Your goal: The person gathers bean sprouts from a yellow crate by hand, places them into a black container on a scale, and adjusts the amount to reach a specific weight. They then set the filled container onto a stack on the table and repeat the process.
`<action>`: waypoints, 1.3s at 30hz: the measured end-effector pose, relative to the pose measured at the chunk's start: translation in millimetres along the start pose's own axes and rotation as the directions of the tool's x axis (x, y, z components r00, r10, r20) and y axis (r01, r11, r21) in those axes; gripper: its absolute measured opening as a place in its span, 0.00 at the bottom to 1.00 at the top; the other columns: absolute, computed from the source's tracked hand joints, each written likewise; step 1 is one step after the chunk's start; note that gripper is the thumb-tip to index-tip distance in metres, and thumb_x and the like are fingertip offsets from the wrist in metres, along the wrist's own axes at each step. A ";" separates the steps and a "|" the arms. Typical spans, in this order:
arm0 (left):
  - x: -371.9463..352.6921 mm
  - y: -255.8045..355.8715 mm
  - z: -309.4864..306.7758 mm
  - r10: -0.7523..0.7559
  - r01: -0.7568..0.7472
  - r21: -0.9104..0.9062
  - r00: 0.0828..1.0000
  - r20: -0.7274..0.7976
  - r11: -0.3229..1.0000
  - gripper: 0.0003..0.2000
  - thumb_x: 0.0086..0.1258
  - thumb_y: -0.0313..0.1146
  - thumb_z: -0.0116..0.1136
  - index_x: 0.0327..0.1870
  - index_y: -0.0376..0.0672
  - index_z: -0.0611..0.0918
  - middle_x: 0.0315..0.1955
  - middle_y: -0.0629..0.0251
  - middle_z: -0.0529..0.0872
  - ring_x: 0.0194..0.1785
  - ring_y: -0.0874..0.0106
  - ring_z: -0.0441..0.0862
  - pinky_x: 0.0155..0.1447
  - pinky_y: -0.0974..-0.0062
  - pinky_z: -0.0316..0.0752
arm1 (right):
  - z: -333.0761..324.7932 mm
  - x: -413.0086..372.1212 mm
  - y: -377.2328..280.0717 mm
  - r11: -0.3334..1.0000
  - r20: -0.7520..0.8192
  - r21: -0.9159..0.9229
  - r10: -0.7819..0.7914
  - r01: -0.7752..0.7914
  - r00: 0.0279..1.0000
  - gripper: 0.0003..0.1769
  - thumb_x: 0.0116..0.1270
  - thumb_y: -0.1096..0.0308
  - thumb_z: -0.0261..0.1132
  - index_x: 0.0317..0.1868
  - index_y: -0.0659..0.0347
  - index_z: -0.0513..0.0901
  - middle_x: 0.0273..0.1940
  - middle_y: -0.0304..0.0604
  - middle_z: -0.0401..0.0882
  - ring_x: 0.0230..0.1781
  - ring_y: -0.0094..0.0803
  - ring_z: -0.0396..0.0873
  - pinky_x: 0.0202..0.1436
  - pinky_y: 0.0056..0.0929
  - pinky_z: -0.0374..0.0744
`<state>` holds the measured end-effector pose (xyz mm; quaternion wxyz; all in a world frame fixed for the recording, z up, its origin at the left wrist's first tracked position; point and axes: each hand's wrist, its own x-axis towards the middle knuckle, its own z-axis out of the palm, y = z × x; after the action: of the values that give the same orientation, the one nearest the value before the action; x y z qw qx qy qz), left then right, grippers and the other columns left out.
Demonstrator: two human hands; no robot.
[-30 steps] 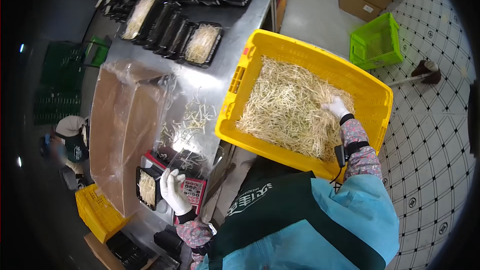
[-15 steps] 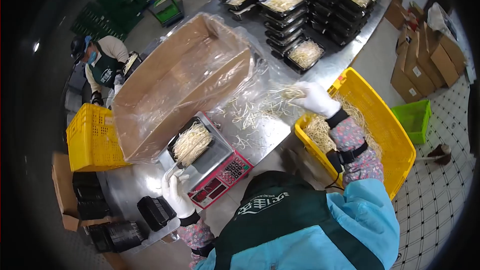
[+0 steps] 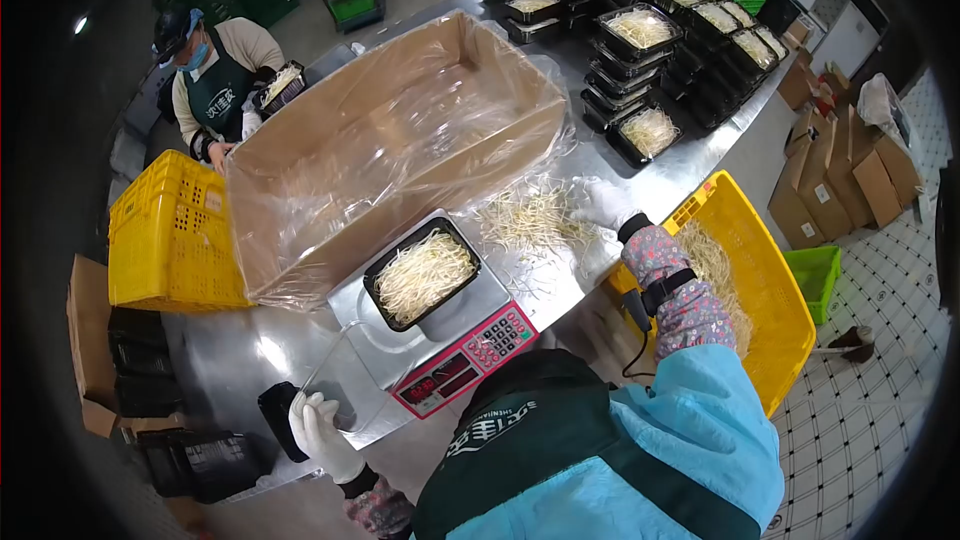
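My left hand point(image 3: 325, 435), in a white glove, is at the lower left with its fingers curled round a long thin metal tool point(image 3: 328, 355). That hand overlaps black plastic trays point(image 3: 278, 422) at the table edge. My right hand point(image 3: 606, 203), also gloved, has its fingers extended at the right side of a loose pile of bean sprouts point(image 3: 528, 217) on the metal table. Between the hands, a black tray filled with bean sprouts point(image 3: 425, 278) sits on a scale point(image 3: 478, 348) with a red keypad panel and lit display.
A yellow crate point(image 3: 765, 290) with more sprouts stands at my right. Behind the scale lies a plastic-lined cardboard box point(image 3: 395, 155). Filled trays point(image 3: 690, 25) are stacked at the back. Across the table, a masked person point(image 3: 215, 80) holds a tray beside another yellow crate point(image 3: 175, 235).
My left hand has drawn away from the filled tray towards the lower left. The right hand has come down by the table sprouts, and that pile has grown. The view has shifted.
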<state>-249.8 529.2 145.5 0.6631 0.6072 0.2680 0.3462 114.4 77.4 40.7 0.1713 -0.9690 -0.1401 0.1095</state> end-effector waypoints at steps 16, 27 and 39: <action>-19.2 1.4 65.3 -0.044 0.042 -0.045 0.998 -0.053 0.998 0.14 0.77 0.32 0.51 0.58 0.34 0.75 0.43 0.61 0.83 0.40 0.72 0.81 0.49 0.74 0.78 | 63.4 12.7 15.1 0.991 -0.054 0.080 -0.104 0.109 0.993 0.17 0.60 0.54 0.71 0.42 0.56 0.89 0.36 0.56 0.85 0.39 0.51 0.84 0.47 0.44 0.81; -32.3 1.6 77.1 0.011 -0.014 -0.033 0.995 -0.099 0.999 0.15 0.77 0.31 0.50 0.60 0.33 0.74 0.43 0.60 0.83 0.41 0.73 0.81 0.49 0.76 0.78 | 4.5 41.5 30.8 0.960 -0.030 0.067 -0.269 0.271 0.963 0.13 0.59 0.63 0.74 0.35 0.66 0.86 0.27 0.56 0.82 0.28 0.42 0.82 0.36 0.36 0.78; -53.5 -1.9 68.1 -0.008 0.001 -0.048 0.988 -0.155 0.999 0.15 0.78 0.31 0.48 0.60 0.34 0.74 0.44 0.61 0.83 0.42 0.73 0.81 0.50 0.75 0.77 | 61.1 22.8 12.1 0.953 -0.083 -0.062 -0.301 0.297 0.950 0.31 0.55 0.50 0.75 0.55 0.60 0.83 0.50 0.57 0.82 0.54 0.52 0.79 0.58 0.42 0.78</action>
<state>-229.7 445.0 148.2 0.6554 0.5617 0.3116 0.3972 122.8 91.9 -23.5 0.1685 -0.9445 -0.2799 0.0345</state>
